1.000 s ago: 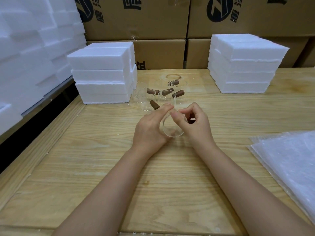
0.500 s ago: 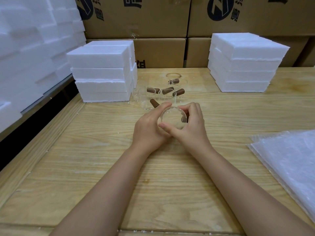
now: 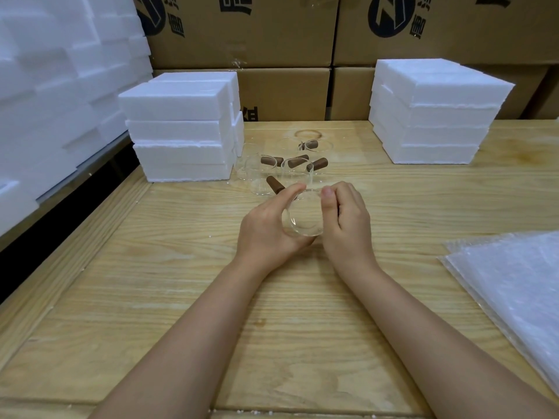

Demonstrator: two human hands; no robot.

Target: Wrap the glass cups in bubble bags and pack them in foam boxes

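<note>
Over the middle of the wooden counter (image 3: 181, 297) both forearms reach forward and the two hands meet around one glass cup (image 3: 304, 217), held just above the boards and tipped on its side. The left hand (image 3: 266, 229) cups it from the left, its fingers (image 3: 290, 191) curled over the top of the glass; the right hand (image 3: 348, 225) grasps the other side with its fingers bent in and the thumb up by the rim. Just beyond the hands stands a cluster of clear cups (image 3: 281, 169) – five brown handles can be counted, though the glass bodies blur into each other. Beside the cluster on the left is a stack of white foam boxes (image 3: 178, 131), three high with more behind; a second stack (image 3: 435, 116), four high, sits well apart at the back right. A pile of bubble bags (image 3: 514, 285) lies at the right edge – their number cannot be told. Cardboard cartons (image 3: 242, 34) line the back.
</note>
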